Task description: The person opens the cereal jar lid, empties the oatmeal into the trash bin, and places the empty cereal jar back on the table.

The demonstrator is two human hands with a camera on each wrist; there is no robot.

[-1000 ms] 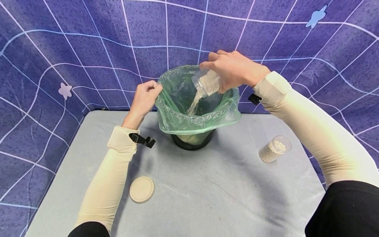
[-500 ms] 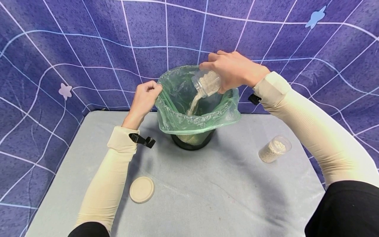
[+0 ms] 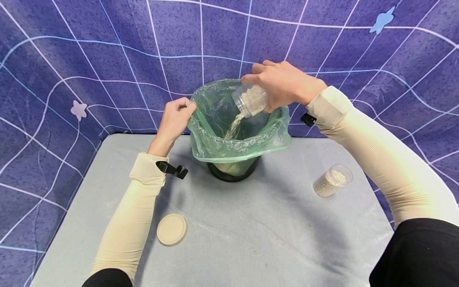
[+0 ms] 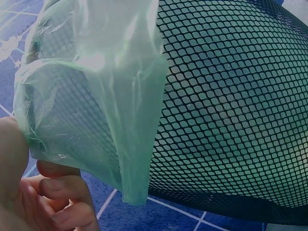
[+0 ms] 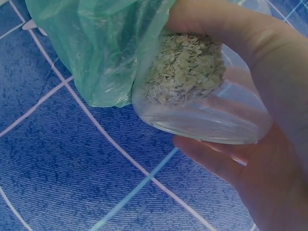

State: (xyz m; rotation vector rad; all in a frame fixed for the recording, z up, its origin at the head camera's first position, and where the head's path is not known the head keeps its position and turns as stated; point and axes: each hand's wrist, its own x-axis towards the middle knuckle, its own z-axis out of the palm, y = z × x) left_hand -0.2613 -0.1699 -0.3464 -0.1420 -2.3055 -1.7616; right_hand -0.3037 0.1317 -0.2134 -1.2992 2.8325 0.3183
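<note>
Purple gridded cloth (image 3: 179, 40) close behind mesh bin (image 3: 233, 170); grey tabletop (image 3: 251, 227) beneath. To front right of bin, well apart: second jar (image 3: 330, 183), upright, part filled. To front left of bin: round cream lid (image 3: 172, 229), lying flat, near left sleeve (image 3: 123, 219). Over bin's right side: tilted clear jar (image 3: 254, 100), mouth down-left, pouring flakes (image 3: 235, 125) inside; held in right hand (image 3: 283, 81), curled round its body. At bin's left rim: left hand (image 3: 175, 119), pinching green liner (image 3: 233, 148), narrow grip. Back table edge just behind bin; side edges well apart from it; stretch of tabletop in front, between lid and second jar.
</note>
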